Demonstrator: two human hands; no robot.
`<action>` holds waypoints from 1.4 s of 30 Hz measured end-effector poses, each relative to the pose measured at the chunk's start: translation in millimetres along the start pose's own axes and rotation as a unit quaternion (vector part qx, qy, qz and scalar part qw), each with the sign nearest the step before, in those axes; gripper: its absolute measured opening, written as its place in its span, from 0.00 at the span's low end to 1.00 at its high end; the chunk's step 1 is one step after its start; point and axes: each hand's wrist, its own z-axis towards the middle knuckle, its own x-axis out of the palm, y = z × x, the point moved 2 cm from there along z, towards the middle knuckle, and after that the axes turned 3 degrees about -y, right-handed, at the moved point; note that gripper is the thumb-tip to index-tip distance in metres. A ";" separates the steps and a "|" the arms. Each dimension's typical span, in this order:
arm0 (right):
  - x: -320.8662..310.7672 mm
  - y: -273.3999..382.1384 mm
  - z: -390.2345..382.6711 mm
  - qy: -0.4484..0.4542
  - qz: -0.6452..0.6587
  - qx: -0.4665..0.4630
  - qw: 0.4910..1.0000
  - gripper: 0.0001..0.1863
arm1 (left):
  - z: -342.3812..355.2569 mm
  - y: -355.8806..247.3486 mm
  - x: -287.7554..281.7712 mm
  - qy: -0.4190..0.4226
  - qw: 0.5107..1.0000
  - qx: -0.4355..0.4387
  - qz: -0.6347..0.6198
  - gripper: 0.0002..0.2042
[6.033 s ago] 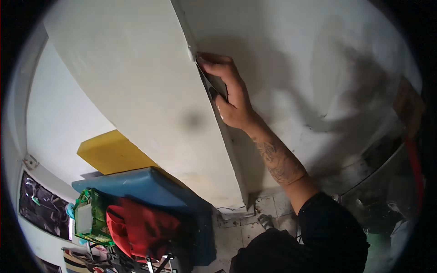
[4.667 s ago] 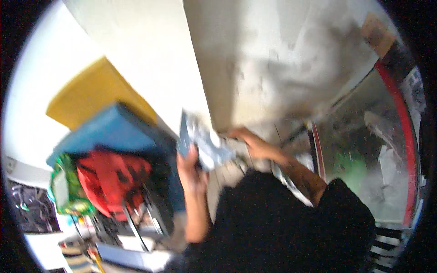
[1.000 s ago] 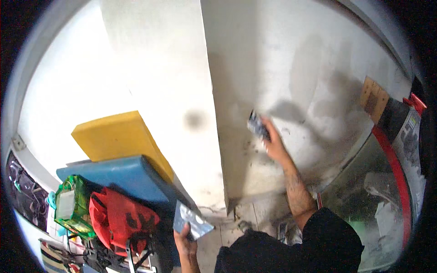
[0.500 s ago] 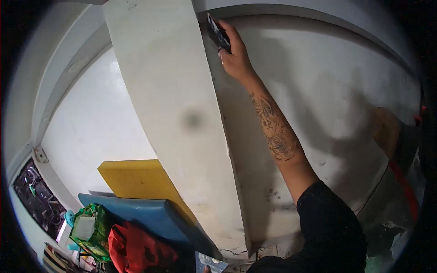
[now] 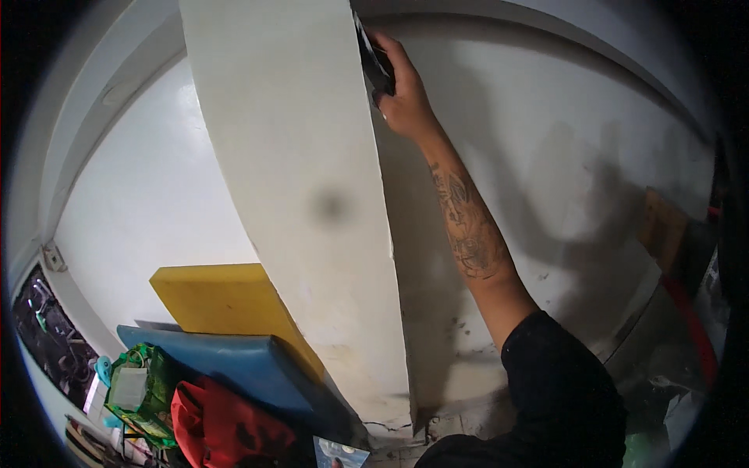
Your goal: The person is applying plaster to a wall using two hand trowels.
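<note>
My right hand (image 5: 394, 82), arm raised, grips a dark flat scraper-like tool (image 5: 370, 54) with a pale edge, high against the right edge of the pale column (image 5: 289, 148). That edge is slightly rough and chipped lower down. At the bottom of the view, my left hand (image 5: 337, 462) shows only a fingertip or thumb on a flat bluish metal plate (image 5: 339, 451); the rest of it is cut off by the frame.
Left of the column lean a yellow pad (image 5: 211, 288) and a blue pad (image 5: 218, 351), with a red bag (image 5: 211, 417) and green bag (image 5: 144, 390) in front. A wooden board (image 5: 659, 226) and red-edged panel (image 5: 690, 327) stand at the right.
Over the last second my right hand has risen from mid-wall to high on the column's edge. The tool now sits tighter against it. My left hand has slipped toward the frame's lower edge.
</note>
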 end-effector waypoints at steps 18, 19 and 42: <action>-2.9 61.2 -210.4 0.036 0.013 0.154 0.987 0.34 | -51.3 -39.4 64.6 -0.032 0.995 0.039 0.088 0.20; -1.4 64.4 -220.0 0.029 0.015 0.170 0.985 0.33 | -47.9 -40.5 62.3 -0.038 0.993 0.039 0.106 0.20; -61.9 244.9 -417.9 -0.104 0.219 0.690 0.683 0.34 | -24.2 6.1 196.7 0.111 0.968 0.037 0.223 0.16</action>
